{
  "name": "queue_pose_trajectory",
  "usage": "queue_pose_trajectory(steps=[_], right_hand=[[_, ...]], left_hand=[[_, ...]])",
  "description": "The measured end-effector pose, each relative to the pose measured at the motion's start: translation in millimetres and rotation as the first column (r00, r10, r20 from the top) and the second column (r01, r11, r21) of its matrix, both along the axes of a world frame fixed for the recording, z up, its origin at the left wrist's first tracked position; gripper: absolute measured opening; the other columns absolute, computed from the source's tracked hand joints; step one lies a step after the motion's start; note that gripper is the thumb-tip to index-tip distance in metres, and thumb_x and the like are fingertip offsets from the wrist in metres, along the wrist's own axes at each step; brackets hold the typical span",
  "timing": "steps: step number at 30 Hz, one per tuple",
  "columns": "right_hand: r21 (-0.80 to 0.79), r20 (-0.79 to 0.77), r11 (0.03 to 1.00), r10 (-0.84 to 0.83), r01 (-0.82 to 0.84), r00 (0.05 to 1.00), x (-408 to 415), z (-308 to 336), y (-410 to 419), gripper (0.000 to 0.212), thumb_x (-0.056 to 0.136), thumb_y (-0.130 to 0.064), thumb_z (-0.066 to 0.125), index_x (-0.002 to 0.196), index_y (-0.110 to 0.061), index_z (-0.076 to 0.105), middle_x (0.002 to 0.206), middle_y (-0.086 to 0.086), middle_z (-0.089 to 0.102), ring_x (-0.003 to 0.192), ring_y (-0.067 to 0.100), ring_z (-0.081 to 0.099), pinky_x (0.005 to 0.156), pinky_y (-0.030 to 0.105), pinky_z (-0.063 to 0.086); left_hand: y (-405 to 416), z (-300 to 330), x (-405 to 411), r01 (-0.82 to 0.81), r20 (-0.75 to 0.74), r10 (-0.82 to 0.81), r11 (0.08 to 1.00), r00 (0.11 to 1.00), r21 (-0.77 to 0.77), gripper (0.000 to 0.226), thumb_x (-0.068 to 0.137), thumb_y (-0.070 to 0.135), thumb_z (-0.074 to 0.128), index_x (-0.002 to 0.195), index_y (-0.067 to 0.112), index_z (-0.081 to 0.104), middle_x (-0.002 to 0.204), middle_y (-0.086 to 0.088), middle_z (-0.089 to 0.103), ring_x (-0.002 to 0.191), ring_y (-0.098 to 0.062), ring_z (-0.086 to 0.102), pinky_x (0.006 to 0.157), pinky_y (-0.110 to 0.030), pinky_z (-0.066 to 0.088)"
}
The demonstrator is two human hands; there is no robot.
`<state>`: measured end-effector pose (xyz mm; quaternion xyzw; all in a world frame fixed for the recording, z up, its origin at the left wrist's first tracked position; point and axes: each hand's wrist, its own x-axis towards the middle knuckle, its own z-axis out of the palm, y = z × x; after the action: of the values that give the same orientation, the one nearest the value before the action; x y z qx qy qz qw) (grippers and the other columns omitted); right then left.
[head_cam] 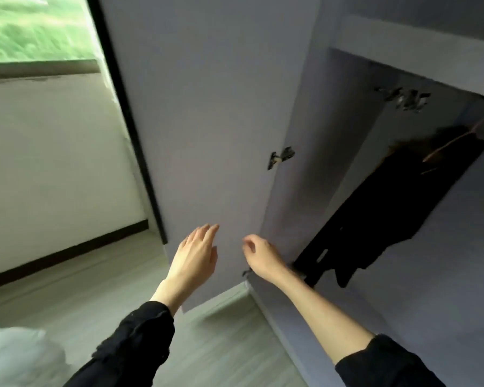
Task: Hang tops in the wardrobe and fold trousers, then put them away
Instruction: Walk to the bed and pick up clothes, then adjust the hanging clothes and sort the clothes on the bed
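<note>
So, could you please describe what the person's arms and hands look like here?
Both hands, left and right, are bare: no gloves, rings or watch visible. Both arms wear black long sleeves, pushed back from the wrists, the right one further up the forearm.

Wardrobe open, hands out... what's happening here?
A person stands at the wardrobe with its door swung open. Both hands reach toward the door and hold nothing: the left hand has straight fingers, the right hand has loosely curled ones. Inside, a dark top already hangs on a hanger. No trousers are in view.
</note>
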<state>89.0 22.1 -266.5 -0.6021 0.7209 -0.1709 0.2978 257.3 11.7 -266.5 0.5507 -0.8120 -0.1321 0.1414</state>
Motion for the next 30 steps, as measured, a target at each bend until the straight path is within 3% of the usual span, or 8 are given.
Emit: queue_pose_trajectory(steps=[6,9,14,18,22,26,30], right_hand=[[0.110,0.048,0.933,0.338,-0.341,0.940,137,-28,33,0.031,0.097,-0.022,0.046,0.124,-0.012,0.056,0.127,0.007,0.060,0.119,0.024,0.052,0.095,0.026,0.037],[0.150,0.058,0.835,0.528,-0.530,0.847,215,-41,62,0.030,0.097,-0.019,0.045,0.123,-0.010,0.058,0.124,0.008,0.062,0.116,0.025,0.054,0.093,0.026,0.039],[0.192,0.074,0.591,0.787,-0.784,0.612,369,-52,129,0.030,0.096,-0.021,0.045,0.121,-0.009,0.058,0.121,0.010,0.063,0.114,0.027,0.055,0.092,0.030,0.041],[0.225,0.080,0.402,0.900,-0.888,0.428,476,-63,192,0.032,0.096,-0.024,0.045,0.122,-0.012,0.059,0.118,0.007,0.065,0.107,0.023,0.060,0.083,0.026,0.043],[0.273,0.086,0.183,0.973,-0.944,0.214,578,-79,259,0.032,0.097,-0.025,0.044,0.124,-0.013,0.056,0.118,0.007,0.064,0.106,0.022,0.059,0.083,0.026,0.044],[0.296,0.097,0.028,0.994,-0.955,0.059,661,-93,319,0.033,0.098,-0.025,0.043,0.126,-0.014,0.054,0.120,0.006,0.064,0.111,0.022,0.056,0.083,0.024,0.040],[0.301,0.090,-0.091,0.994,-0.949,-0.066,733,-105,369,0.032,0.098,-0.027,0.041,0.127,-0.018,0.053,0.117,0.001,0.065,0.108,0.019,0.058,0.069,0.020,0.032]], left_hand=[[103,-43,143,-0.404,-0.041,0.412,0.905,0.910,0.130,0.048,0.097,0.018,0.041,0.145,0.014,0.032,0.146,-0.004,0.040,0.131,-0.022,0.040,0.103,-0.030,0.031],[169,-59,211,-0.587,-0.006,0.600,0.784,0.800,0.200,0.048,0.098,0.019,0.039,0.146,0.014,0.031,0.145,-0.004,0.041,0.129,-0.021,0.042,0.103,-0.030,0.033],[289,-82,321,-0.808,-0.028,0.850,0.510,0.526,0.296,0.046,0.098,0.017,0.036,0.144,0.013,0.033,0.146,-0.004,0.039,0.133,-0.019,0.037,0.108,-0.029,0.029],[371,-94,393,-0.877,-0.035,0.947,0.308,0.318,0.368,0.045,0.100,0.018,0.033,0.145,0.015,0.031,0.149,-0.002,0.034,0.135,-0.018,0.033,0.107,-0.029,0.029],[451,-108,464,-0.905,-0.001,0.991,0.126,0.137,0.407,0.045,0.101,0.016,0.031,0.146,0.014,0.029,0.151,-0.002,0.029,0.138,-0.017,0.026,0.110,-0.029,0.026],[521,-118,519,-0.913,0.056,0.997,-0.069,-0.051,0.403,0.046,0.100,0.016,0.032,0.146,0.014,0.027,0.154,-0.004,0.020,0.142,-0.018,0.018,0.111,-0.030,0.023],[573,-125,569,-0.917,0.095,0.976,-0.216,-0.195,0.334,0.048,0.100,0.018,0.037,0.146,0.014,0.028,0.155,-0.006,0.018,0.143,-0.020,0.016,0.112,-0.033,0.026]])
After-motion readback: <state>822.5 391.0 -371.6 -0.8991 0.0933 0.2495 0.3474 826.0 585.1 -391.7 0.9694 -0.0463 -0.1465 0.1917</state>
